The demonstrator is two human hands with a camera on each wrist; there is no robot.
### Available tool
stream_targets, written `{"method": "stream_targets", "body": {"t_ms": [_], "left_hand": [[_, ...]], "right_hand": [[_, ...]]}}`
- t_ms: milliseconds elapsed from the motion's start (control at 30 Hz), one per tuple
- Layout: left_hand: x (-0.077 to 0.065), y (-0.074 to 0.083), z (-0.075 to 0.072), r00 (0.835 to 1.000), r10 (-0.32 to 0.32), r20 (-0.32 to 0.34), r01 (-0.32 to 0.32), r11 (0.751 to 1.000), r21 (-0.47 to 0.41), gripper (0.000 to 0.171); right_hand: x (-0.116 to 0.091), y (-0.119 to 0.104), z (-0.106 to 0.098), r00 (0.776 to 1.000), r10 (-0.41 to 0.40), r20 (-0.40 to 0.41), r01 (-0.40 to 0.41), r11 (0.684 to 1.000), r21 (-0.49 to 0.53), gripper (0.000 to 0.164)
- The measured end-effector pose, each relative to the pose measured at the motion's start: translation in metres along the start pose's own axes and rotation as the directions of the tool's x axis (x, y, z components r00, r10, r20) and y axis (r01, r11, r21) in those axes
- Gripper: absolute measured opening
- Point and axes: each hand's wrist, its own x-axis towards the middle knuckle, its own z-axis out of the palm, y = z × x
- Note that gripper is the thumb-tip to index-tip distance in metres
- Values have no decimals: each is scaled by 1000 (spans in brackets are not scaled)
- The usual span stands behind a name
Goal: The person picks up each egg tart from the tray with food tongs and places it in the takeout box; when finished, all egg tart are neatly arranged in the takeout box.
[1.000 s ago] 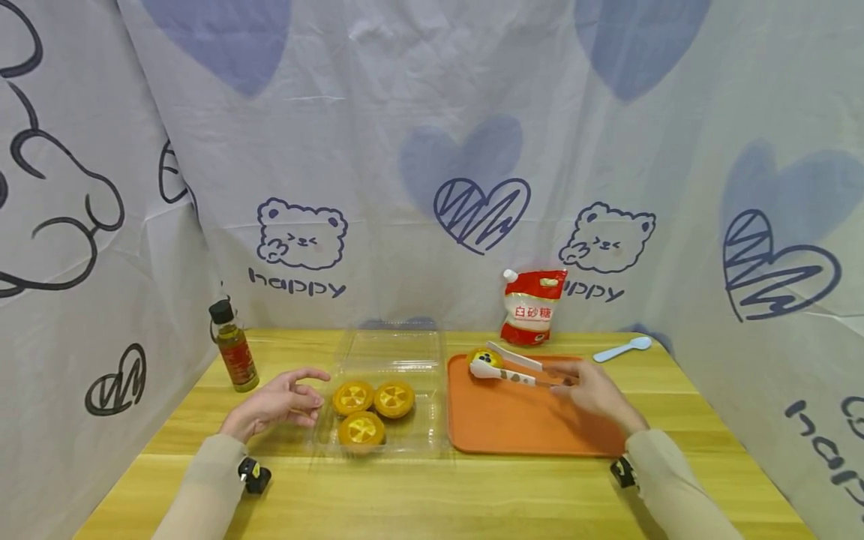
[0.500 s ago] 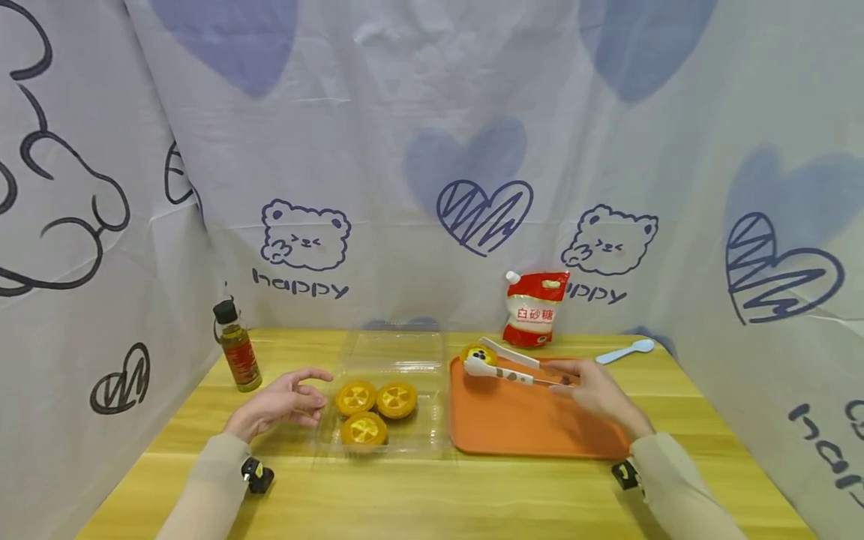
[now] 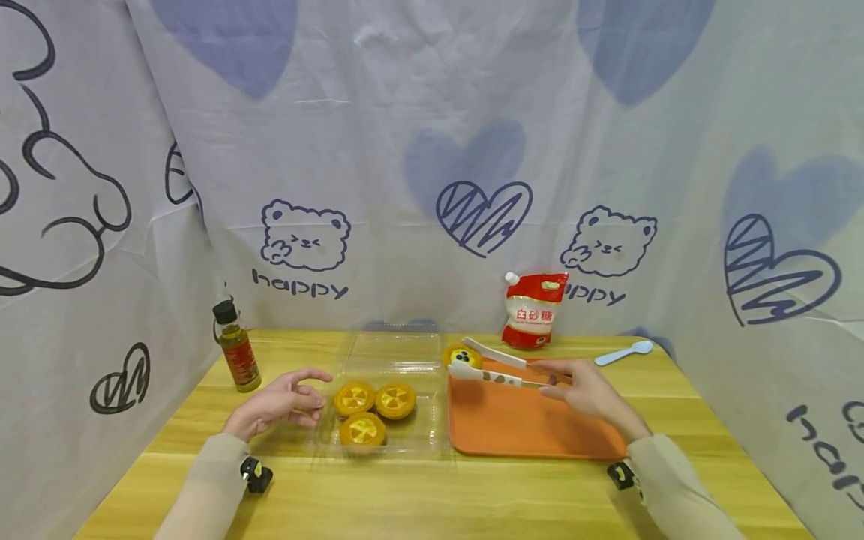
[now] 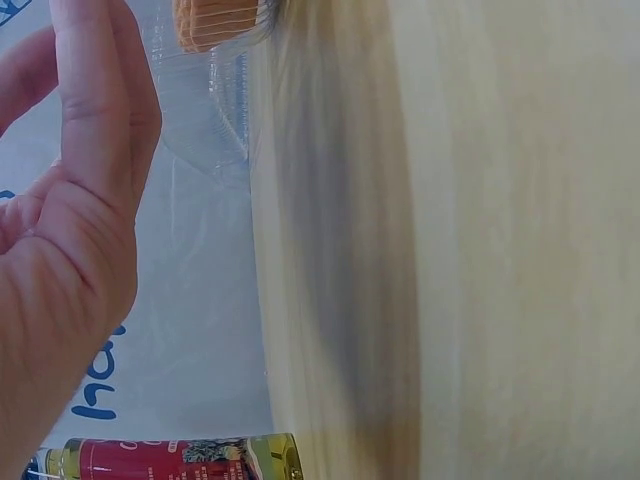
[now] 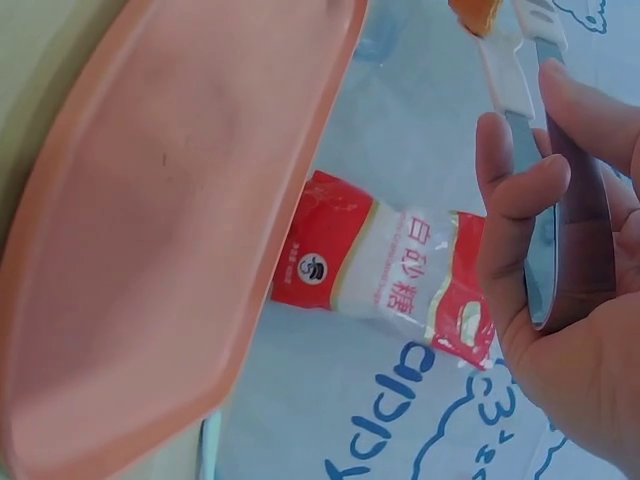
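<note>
My right hand (image 3: 586, 388) grips a pair of tongs (image 3: 501, 378), metal at the bend with white, brown-spotted tips. Between the tips is a tart (image 3: 454, 354) topped with dark berries, held above the orange tray's far left corner. In the right wrist view, thumb and fingers curl around the metal arms of the tongs (image 5: 541, 250), and only the edge of the tart (image 5: 476, 14) shows. My left hand (image 3: 280, 405), fingers relaxed and holding nothing, hovers at the left side of a clear hinged container (image 3: 427, 431). Three fruit-topped tarts (image 3: 362, 430) sit inside it, its lid folded back.
The orange tray (image 3: 533, 424) lies right of the container. A red and white sugar pouch (image 3: 532, 311) stands behind it, with a pale blue spoon (image 3: 624, 352) at the back right. At the left stands a black-capped oil bottle (image 3: 239, 356). Patterned cloth (image 3: 405, 255) walls the table.
My right hand has moved left with the tongs, bringing the berry tart from over the tray towards the container. The left hand stays by the container.
</note>
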Motion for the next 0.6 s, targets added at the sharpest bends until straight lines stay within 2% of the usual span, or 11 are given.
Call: {"method": "stream_targets", "body": {"t_ms": [200,367,600], "left_hand": [[-1,0,0,1000,-4,0,4,1000,-5,61],[-1,0,0,1000,-6,-3,6,1000,-4,60],[0,0,0,1000,-5,1,5,1000,-6,62]], "right_hand": [[3,-4,4,999,-50,11,50,999,2,41],[4,-12,9,996,-79,27,80,996,-39,41],[5,-22,13,990,-113,87,118,992,-53,40]]}}
